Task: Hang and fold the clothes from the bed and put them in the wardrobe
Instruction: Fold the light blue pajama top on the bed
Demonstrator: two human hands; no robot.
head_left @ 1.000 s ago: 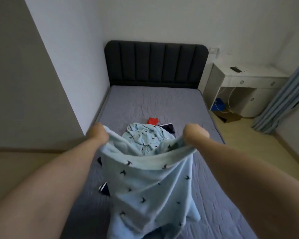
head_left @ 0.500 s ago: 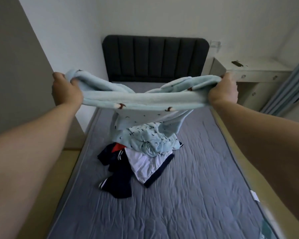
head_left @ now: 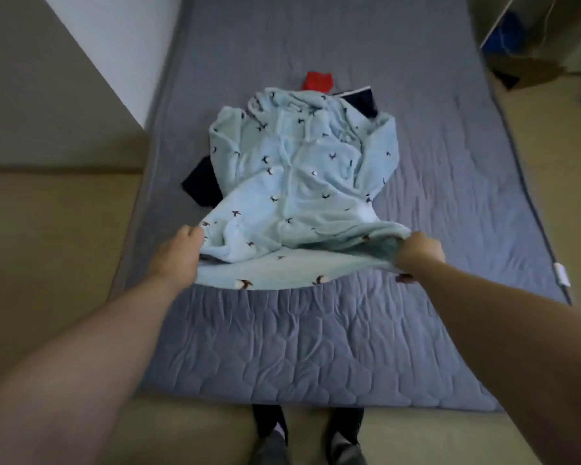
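A light blue fleece garment (head_left: pixel 296 182) with small dark bird prints lies spread lengthwise on the grey quilted bed (head_left: pixel 282 347), its hood end far from me. My left hand (head_left: pixel 178 255) grips the near hem at its left corner. My right hand (head_left: pixel 418 251) grips the same hem at the right corner, holding it a little off the mattress. The garment covers a pile of other clothes: a red piece (head_left: pixel 317 80) and dark navy pieces (head_left: pixel 202 182) stick out from under it.
A wall corner (head_left: pixel 91 78) stands left of the bed. At the far right are a cardboard box (head_left: pixel 530 70) on the floor and a blue thing under a white desk. My feet (head_left: pixel 309 444) stand at the bed's foot edge.
The garment was held up stretched between both hands at chest height; now it has come down and lies flat over the clothes pile, with both hands still on the hem. My view has tilted down.
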